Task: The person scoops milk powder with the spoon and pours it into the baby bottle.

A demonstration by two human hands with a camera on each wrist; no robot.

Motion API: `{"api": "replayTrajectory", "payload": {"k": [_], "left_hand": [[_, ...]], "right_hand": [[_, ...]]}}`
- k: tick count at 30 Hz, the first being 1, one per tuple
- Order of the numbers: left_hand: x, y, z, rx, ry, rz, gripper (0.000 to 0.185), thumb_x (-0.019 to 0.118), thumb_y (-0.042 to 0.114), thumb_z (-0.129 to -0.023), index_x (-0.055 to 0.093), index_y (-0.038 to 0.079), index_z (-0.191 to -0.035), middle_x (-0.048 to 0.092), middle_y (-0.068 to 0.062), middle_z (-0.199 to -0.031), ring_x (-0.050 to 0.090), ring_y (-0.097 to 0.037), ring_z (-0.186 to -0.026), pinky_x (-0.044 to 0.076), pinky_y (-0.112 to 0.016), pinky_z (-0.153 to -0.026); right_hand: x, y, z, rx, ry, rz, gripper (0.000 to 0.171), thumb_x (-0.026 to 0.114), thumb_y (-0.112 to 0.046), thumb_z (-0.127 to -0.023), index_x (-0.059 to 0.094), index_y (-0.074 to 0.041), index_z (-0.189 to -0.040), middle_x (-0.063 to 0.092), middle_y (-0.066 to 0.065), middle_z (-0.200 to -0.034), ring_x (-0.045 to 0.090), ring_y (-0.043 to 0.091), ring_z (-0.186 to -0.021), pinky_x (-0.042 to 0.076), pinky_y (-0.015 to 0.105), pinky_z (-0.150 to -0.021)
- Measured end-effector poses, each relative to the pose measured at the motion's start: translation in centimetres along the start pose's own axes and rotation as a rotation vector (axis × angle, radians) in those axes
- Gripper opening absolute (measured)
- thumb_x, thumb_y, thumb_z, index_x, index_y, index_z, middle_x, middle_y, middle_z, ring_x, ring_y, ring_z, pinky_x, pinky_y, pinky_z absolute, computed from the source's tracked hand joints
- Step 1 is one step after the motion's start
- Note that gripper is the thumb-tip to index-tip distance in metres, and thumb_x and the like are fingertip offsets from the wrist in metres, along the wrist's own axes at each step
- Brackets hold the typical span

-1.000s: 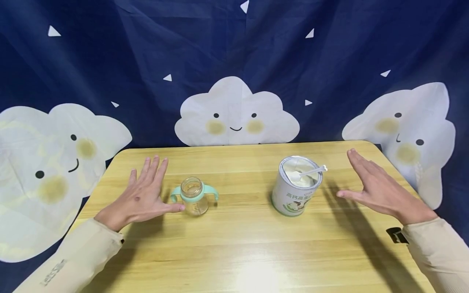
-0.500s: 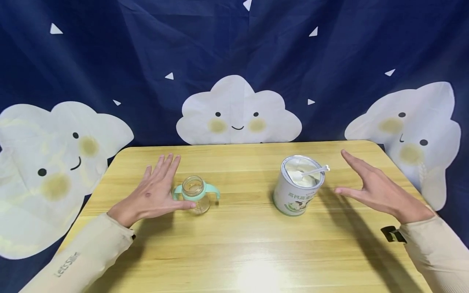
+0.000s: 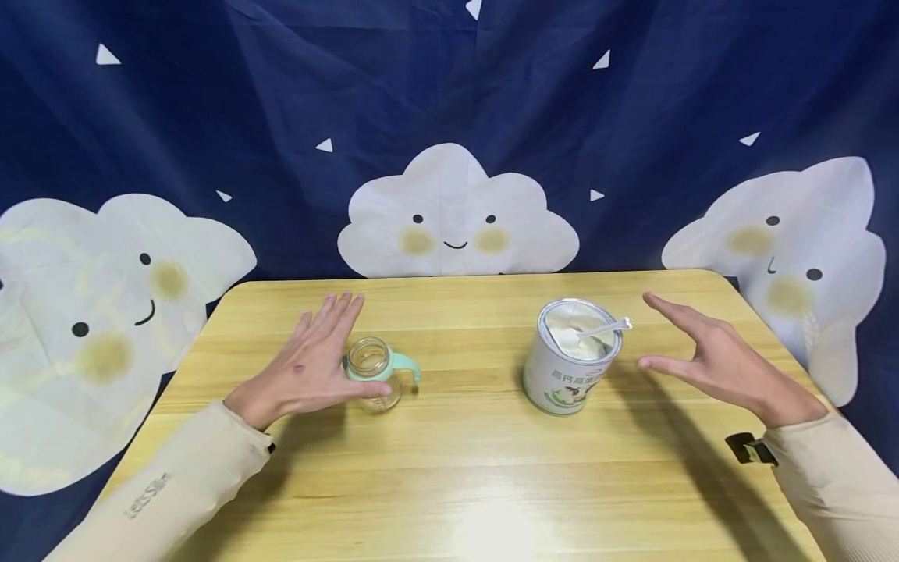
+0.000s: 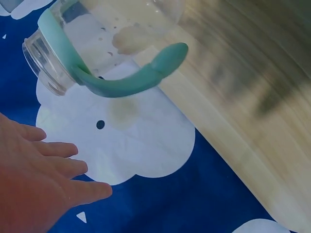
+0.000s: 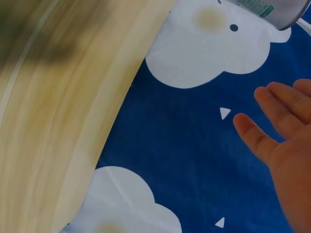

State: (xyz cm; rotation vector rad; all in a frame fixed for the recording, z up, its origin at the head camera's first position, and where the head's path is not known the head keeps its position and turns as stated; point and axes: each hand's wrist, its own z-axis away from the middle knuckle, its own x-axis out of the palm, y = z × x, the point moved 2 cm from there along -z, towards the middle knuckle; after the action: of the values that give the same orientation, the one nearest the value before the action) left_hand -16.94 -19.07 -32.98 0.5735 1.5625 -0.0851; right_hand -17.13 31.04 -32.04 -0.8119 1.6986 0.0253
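Reaching: left hand, fingers wide, just beside the handled bottle; right hand spread near the powder tin. Neither grips yet. Next, probably close both.

Left sleeve: reads "Let'sSlim".
Tin: green Chinese characters on the label, too small to read.

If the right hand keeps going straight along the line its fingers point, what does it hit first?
Probably nothing on the table. The right hand points up-left, passing behind the powder tin and the scoop handle sticking out of it, toward the backdrop. Depth is unclear, so it might graze the handle.
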Motion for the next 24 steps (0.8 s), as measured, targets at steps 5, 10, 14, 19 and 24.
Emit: {"api": "replayTrajectory", "payload": {"k": [5,10,14,19,24], "left_hand": [[-0.1,0.6,-0.3,0.004,-0.006,0.021,0.133,0.072,0.078,-0.068,0.009,0.007,-0.161,0.011,-0.020,-0.164,0.005,-0.036,-0.151,0.008,-0.063,-0.118],[-0.2,1.2,-0.7,0.027,0.015,0.034,0.132,0.069,0.082,-0.068,0.011,0.007,-0.160,0.012,-0.018,-0.164,0.009,-0.034,-0.151,0.008,-0.059,-0.120],[-0.1,1.8,-1.0,0.059,0.037,0.034,0.131,0.071,0.080,-0.068,0.014,0.005,-0.160,0.017,-0.018,-0.164,0.013,-0.033,-0.151,0.010,-0.057,-0.120],[0.2,2.5,-1.4,0.091,0.048,0.031,0.130,0.070,0.081,-0.068,0.018,0.004,-0.159,0.021,-0.017,-0.163,0.015,-0.032,-0.151,0.015,-0.057,-0.119],[0.5,3.4,-2.0,0.115,0.039,0.057,0.128,0.069,0.081,-0.070,0.018,0.004,-0.159,0.022,-0.017,-0.163,0.015,-0.031,-0.151,0.015,-0.052,-0.121]], "right_hand": [[0.1,-0.2,-0.3,-0.079,0.072,0.006,0.085,0.088,-0.017,-0.077,0.046,-0.012,-0.150,0.054,0.020,-0.141,0.061,0.004,-0.087,0.026,0.001,-0.096],[0.2,-0.5,-0.7,-0.151,0.151,-0.015,0.080,0.089,-0.005,-0.071,0.055,-0.008,-0.143,0.061,0.017,-0.135,0.051,-0.004,-0.096,0.033,0.003,-0.091],[0.1,-0.5,-0.9,-0.196,0.181,-0.018,0.075,0.088,-0.001,-0.070,0.059,-0.006,-0.139,0.064,0.019,-0.130,0.050,-0.010,-0.111,0.033,0.003,-0.096],[0.0,-0.6,-1.0,-0.207,0.201,-0.027,0.069,0.087,0.003,-0.069,0.064,-0.007,-0.134,0.067,0.017,-0.124,0.045,-0.013,-0.123,0.034,0.004,-0.098],[0.0,-0.8,-1.0,-0.219,0.218,-0.043,0.063,0.086,0.007,-0.069,0.068,-0.007,-0.128,0.069,0.010,-0.122,0.050,-0.011,-0.120,0.038,0.005,-0.097]]}}
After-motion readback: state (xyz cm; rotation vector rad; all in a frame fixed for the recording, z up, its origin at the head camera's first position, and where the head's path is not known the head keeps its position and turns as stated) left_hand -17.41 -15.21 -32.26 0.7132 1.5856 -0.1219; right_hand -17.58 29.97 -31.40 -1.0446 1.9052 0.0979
